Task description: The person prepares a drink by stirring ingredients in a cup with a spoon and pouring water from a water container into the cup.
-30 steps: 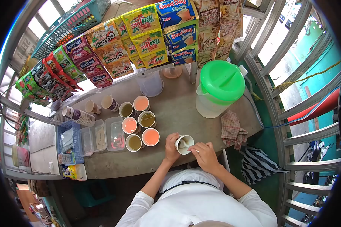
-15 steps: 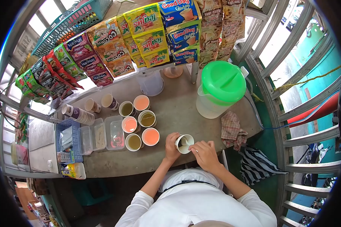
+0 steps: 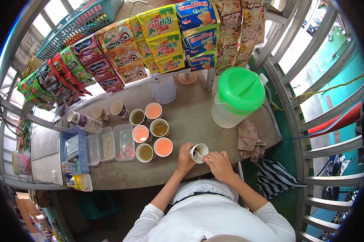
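Note:
My left hand wraps round a paper cup near the table's front edge, tilting its mouth toward me. Inside the cup is the bowl of a pale spoon, and my right hand pinches its handle at the rim. What the cup holds besides the spoon is hard to make out. To the left stand several filled paper cups: some with pink drink, such as the pink cup, others with olive-brown drink, such as the brown cup.
A clear pitcher with a green lid stands right of centre, a checked cloth beside it. Stacked cups, clear plastic containers and a blue basket are at left. Drink sachets hang along the back.
The spoon has shifted within the cup, and its bowl shows more plainly now. Both hands keep their hold. The whole view has shifted slightly.

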The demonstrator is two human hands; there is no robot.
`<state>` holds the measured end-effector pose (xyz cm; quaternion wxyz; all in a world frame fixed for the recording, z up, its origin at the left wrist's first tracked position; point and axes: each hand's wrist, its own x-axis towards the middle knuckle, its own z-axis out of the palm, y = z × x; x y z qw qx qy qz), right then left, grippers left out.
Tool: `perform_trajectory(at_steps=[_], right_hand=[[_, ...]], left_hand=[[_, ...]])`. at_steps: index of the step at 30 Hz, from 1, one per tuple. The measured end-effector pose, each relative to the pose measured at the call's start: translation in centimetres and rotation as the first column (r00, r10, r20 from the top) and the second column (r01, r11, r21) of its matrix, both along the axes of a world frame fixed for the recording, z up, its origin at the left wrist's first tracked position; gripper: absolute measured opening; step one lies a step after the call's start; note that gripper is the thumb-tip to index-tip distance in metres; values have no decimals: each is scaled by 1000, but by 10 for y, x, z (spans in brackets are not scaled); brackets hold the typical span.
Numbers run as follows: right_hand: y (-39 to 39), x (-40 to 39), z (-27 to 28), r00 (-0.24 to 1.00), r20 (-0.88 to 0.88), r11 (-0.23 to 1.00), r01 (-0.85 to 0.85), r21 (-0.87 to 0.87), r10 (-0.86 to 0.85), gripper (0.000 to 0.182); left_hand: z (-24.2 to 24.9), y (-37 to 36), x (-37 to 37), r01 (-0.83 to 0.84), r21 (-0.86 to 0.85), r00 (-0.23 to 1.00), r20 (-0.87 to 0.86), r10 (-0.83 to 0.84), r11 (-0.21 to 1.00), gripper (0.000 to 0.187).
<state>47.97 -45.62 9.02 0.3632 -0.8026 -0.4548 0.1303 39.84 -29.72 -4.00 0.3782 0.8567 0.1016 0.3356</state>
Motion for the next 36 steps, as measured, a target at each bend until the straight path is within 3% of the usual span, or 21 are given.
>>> perform_trajectory(at_steps=[4,7,13,16,19,20,22,25,28,31,34,36], right_hand=[[1,2,1,999,35,999,-15,-41,17,17],[2,1,-3,999,-49,1000,9,4,-9,16],[3,1,-5,998,-58,1000,7,13,-7,16],[3,2,-7,1000,18,999,-8,-31,8,17],[4,2,-8,995,-102,1000,1,13,0,16],[4,2,-7,998,-67,1000,-3,-11,2,17],[3,2,-7,1000,3,998,-9,-59,9,18],[4,2,-8,995,-96,1000,7,-19,-9,18],[5,3,-8,1000,13,999,-7,-53,8,20],[6,1,-7,996,-84,1000,0,-4,0,19],[6,2,-9,999,44,997,-17,-75,20,19],[7,2,-9,999,-33,999,-18,-35,17,18]], left_hand=[[0,0,0,9,-4,1000,-11,-9,1000,71],[-3,2,-2,11,0,1000,-20,-11,1000,71],[-1,2,-2,24,-2,999,-39,-24,1000,72],[-2,1,-3,35,-20,998,-51,-36,999,72],[-3,2,-4,42,-25,997,-62,-43,999,72],[-3,2,-4,42,-23,997,-66,-44,999,72],[-2,2,-4,51,-25,998,-42,-52,998,71],[-13,2,-6,29,-10,1000,0,-29,1000,69],[-18,3,-6,24,-18,999,36,-24,1000,67],[-13,2,-6,32,-5,998,54,-31,999,65],[-12,1,-5,41,12,997,64,-42,999,64],[-12,2,-4,43,16,997,62,-44,999,63]])
